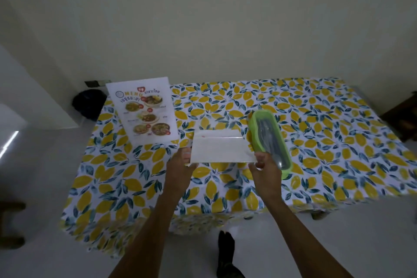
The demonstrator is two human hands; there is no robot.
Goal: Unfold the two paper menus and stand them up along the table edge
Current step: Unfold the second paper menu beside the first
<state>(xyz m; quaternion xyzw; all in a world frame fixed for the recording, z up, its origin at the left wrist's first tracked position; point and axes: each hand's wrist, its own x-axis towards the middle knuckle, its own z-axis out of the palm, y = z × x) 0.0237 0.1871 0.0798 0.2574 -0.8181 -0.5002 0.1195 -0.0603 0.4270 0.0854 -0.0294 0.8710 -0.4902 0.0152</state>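
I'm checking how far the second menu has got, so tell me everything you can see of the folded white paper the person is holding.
The folded menu is a plain white paper sheet, wider than tall, showing its blank back. A horizontal crease crosses near its top, with a faint hint of red print there. It is still partly folded, held above the lemon-patterned tablecloth near the table's middle. The left hand pinches its lower left corner, the right hand its lower right corner. Its right edge overlaps the green cutlery box in the view; contact is unclear.

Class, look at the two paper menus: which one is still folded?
The folded menu held between the left hand and right hand, showing its blank white back; the other menu is open, printed side showing.
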